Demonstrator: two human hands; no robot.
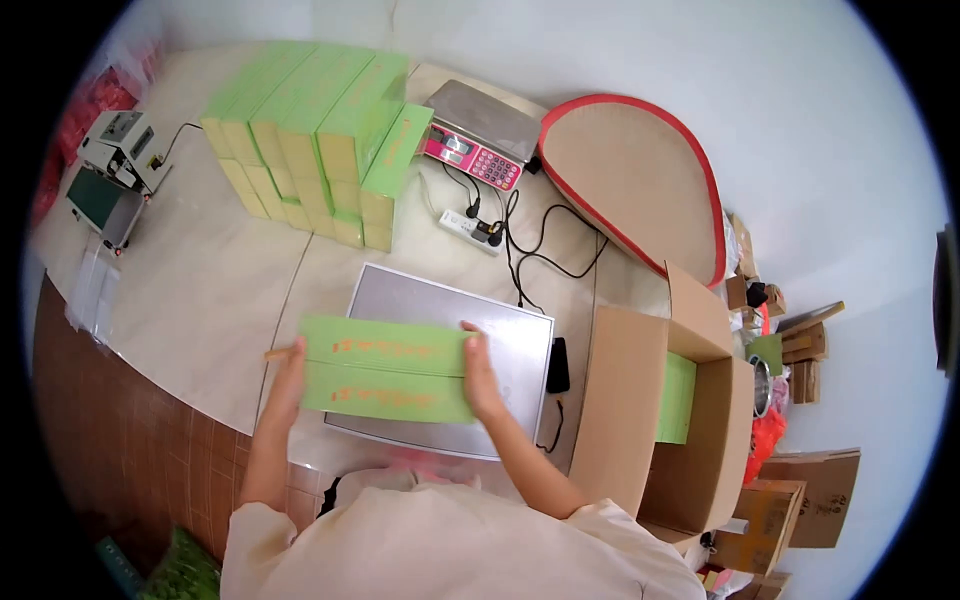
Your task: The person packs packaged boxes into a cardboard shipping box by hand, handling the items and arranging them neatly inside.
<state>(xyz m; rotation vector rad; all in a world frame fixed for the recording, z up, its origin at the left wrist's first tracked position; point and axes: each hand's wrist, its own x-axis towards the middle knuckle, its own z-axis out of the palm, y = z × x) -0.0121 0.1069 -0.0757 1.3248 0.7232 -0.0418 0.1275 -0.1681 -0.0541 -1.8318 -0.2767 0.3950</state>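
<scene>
Two long green boxes (388, 370) with orange lettering lie side by side between my hands, above a flat silver panel (510, 345) on the table. My left hand (288, 375) grips their left end, and something thin and tan pokes out beside its fingers. At the right end my right hand (480, 375) presses against the boxes, fingers along the edge. To the right stands an open cardboard box (622, 400) with a green box (677, 398) inside. A stack of green boxes (330, 110) with pale yellow sides stands at the back of the table.
Behind the panel are a pink-fronted scale (485, 125), a white power strip (468, 232) and black cables. A red-rimmed tan tray (630, 170) leans on the wall. A small machine (125, 145) stands far left; a black adapter (558, 365) lies beside the panel.
</scene>
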